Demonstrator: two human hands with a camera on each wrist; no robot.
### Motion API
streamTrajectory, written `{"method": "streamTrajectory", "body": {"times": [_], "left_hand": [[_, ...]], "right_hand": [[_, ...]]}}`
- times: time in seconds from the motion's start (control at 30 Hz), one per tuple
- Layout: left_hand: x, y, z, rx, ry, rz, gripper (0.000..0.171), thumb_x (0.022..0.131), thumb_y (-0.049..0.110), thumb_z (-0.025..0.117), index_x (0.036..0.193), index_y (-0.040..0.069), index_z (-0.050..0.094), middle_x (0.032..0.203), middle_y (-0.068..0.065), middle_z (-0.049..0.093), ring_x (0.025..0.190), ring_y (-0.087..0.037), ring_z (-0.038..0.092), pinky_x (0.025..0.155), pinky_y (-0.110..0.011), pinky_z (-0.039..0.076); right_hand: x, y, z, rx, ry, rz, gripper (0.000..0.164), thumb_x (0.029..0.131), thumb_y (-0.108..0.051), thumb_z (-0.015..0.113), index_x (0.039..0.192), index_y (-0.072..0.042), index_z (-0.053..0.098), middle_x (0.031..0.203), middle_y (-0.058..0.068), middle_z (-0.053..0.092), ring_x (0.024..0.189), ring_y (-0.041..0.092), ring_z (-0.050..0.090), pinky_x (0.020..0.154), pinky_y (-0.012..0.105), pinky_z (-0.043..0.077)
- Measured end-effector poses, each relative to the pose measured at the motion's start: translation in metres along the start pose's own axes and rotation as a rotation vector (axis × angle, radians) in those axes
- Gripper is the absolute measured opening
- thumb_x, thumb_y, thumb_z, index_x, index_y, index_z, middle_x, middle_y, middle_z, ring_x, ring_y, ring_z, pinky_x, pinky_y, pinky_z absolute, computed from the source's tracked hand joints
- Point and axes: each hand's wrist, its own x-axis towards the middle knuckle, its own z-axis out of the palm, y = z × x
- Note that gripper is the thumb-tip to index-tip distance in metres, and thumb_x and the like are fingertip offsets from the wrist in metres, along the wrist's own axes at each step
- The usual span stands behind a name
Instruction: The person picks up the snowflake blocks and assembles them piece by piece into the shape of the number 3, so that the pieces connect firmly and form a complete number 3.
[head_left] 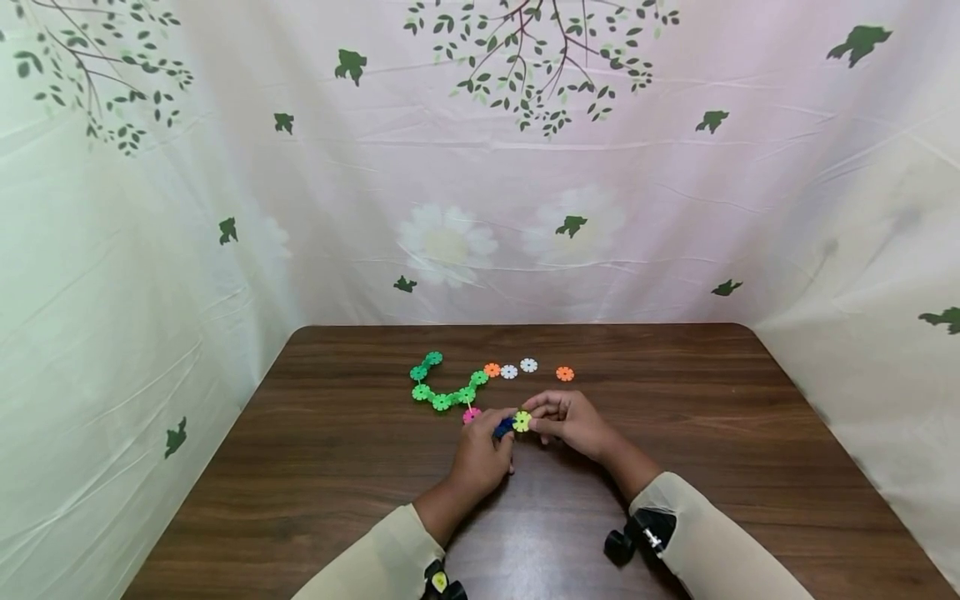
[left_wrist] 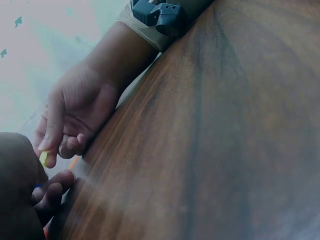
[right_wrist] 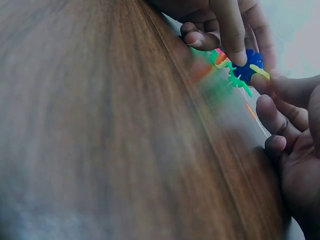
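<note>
My left hand [head_left: 480, 454] pinches a dark blue notched interlocking disc [right_wrist: 247, 65] between thumb and fingers. Thumb and fingers of my right hand [head_left: 573, 423] pinch a yellow disc [head_left: 522, 421], which meets the blue disc's edge at an angle in the right wrist view. Just beyond the left fingers shows a pink disc [head_left: 471, 415], partly covered by that hand. From there a chain of green discs [head_left: 442, 402] curves away to the left. In the left wrist view the yellow disc [left_wrist: 44, 158] is a small sliver and the left hand hides most of the rest.
Behind the hands lie an orange disc [head_left: 491, 370] by the chain's end, two white discs [head_left: 528, 365] and another orange disc [head_left: 565, 374] farther right. They rest on a brown wooden table [head_left: 337, 500]. A printed curtain [head_left: 495, 167] stands around its back and sides.
</note>
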Motion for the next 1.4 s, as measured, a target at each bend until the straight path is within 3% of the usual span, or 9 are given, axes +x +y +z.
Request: {"method": "streamTrajectory", "body": {"times": [0.07, 0.17, 0.3, 0.53, 1.03, 1.4], "left_hand": [[0.0, 0.0, 0.001, 0.051, 0.022, 0.031, 0.033, 0.099, -0.004, 0.074, 0.132, -0.001, 0.073, 0.119, -0.02, 0.075, 0.063, -0.003, 0.063, 0.058, -0.02, 0.058], [0.001, 0.001, 0.001, 0.128, 0.055, 0.063, 0.031, 0.097, 0.005, 0.082, 0.127, -0.001, 0.076, 0.117, -0.016, 0.078, 0.085, -0.016, 0.074, 0.078, -0.029, 0.064], [0.0, 0.002, 0.001, 0.161, 0.078, 0.077, 0.03, 0.096, 0.008, 0.084, 0.123, -0.002, 0.077, 0.116, -0.015, 0.079, 0.109, -0.03, 0.077, 0.095, -0.044, 0.064], [0.0, 0.002, 0.002, 0.156, 0.106, 0.072, 0.025, 0.096, 0.009, 0.084, 0.118, -0.001, 0.079, 0.112, -0.015, 0.08, 0.107, -0.029, 0.078, 0.093, -0.044, 0.065], [-0.001, 0.002, 0.0, 0.128, 0.169, 0.023, 0.022, 0.092, 0.012, 0.089, 0.113, 0.004, 0.084, 0.111, -0.011, 0.085, 0.107, -0.024, 0.082, 0.091, -0.041, 0.067], [-0.001, 0.0, 0.001, 0.145, 0.156, 0.006, 0.022, 0.093, 0.013, 0.089, 0.113, 0.004, 0.083, 0.112, -0.011, 0.084, 0.107, -0.025, 0.081, 0.09, -0.041, 0.067]], "right_hand": [[0.0, 0.0, 0.0, 0.003, -0.007, -0.006, 0.03, 0.103, -0.008, 0.075, 0.129, 0.006, 0.071, 0.106, 0.024, 0.08, 0.069, 0.011, 0.07, 0.06, 0.024, 0.054], [0.0, 0.0, 0.0, 0.002, -0.013, -0.019, 0.031, 0.103, -0.006, 0.075, 0.129, 0.008, 0.07, 0.106, 0.027, 0.079, 0.07, 0.012, 0.07, 0.062, 0.025, 0.055], [0.0, 0.001, 0.0, -0.04, -0.003, -0.032, 0.029, 0.107, -0.011, 0.07, 0.13, 0.007, 0.071, 0.102, 0.026, 0.077, 0.07, 0.013, 0.069, 0.062, 0.026, 0.054], [0.006, 0.003, -0.002, -0.093, 0.072, -0.016, 0.031, 0.112, -0.019, 0.064, 0.131, 0.005, 0.07, 0.104, 0.022, 0.077, 0.07, 0.017, 0.067, 0.058, 0.027, 0.052], [0.028, 0.005, -0.002, -0.071, 0.207, 0.012, 0.031, 0.11, -0.01, 0.065, 0.137, 0.005, 0.066, 0.101, 0.021, 0.07, 0.064, 0.015, 0.061, 0.045, 0.028, 0.049], [0.044, 0.008, 0.0, -0.056, 0.306, 0.023, 0.027, 0.105, 0.0, 0.069, 0.132, 0.005, 0.068, 0.129, 0.025, 0.061, 0.069, 0.017, 0.064, 0.044, 0.027, 0.048]]}}
